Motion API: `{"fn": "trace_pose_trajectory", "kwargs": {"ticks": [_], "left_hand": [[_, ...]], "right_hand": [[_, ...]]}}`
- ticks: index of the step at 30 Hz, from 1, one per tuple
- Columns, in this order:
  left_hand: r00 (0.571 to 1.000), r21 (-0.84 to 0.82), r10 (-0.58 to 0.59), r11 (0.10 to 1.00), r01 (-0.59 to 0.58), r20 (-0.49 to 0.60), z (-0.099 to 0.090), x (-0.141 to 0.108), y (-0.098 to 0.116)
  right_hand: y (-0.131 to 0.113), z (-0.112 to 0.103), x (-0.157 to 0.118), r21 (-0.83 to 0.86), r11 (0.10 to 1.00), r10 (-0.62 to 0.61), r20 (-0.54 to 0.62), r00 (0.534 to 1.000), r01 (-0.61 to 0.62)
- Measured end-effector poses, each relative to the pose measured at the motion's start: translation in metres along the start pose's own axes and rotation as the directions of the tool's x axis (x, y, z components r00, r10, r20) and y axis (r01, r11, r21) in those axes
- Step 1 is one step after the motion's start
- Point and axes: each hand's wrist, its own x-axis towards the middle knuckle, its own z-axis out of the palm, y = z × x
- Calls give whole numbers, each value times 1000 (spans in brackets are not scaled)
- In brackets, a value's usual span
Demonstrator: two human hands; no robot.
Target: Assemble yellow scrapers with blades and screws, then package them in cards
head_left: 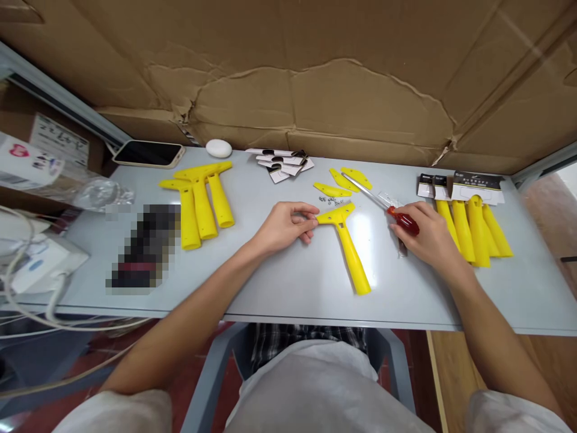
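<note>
My left hand [291, 227] pinches the left end of the head of a yellow scraper handle [351, 255], which lies on the table with its grip slanting toward me. In my right hand [426, 234] is a screwdriver [406, 222] with a dark red handle; its metal shaft points up and left toward several loose yellow blade-shaped plates [332, 190]. Small screws [333, 200] lie in a loose group just above the scraper head. Beneath my right hand, a small clear plastic item [401, 248] is partly hidden.
Several yellow handles [207, 204] lie at the left, and carded yellow handles [478, 234] at the right. Along the back are a phone [148, 154], a white oval object [219, 148] and stacked cards [283, 163]. Cables and a white box [49, 258] crowd the left edge; cardboard [315, 78] walls the back.
</note>
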Motion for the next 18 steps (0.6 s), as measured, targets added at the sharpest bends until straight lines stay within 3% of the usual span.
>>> {"fn": "trace_pose_trajectory", "kwargs": {"ticks": [4,8,13,18], "left_hand": [[1000,-36,-24,999,23,-12,-10,1,1],[1000,-55,-17,998,18,6,-11,1,-1],[1000,-22,9,1000,-9,23,-11,2,-6],[999,43,50,998,-50,7,-10,2,-9]], "right_hand": [[-6,1,-2,-61,994,-97,-109,989,91],[-32,6,-5,-105,958,-285,-228,931,267],[-66,19,-10,-62,870,-489,26,872,490],[-78,26,-14,-17,867,-484,207,850,498]]}}
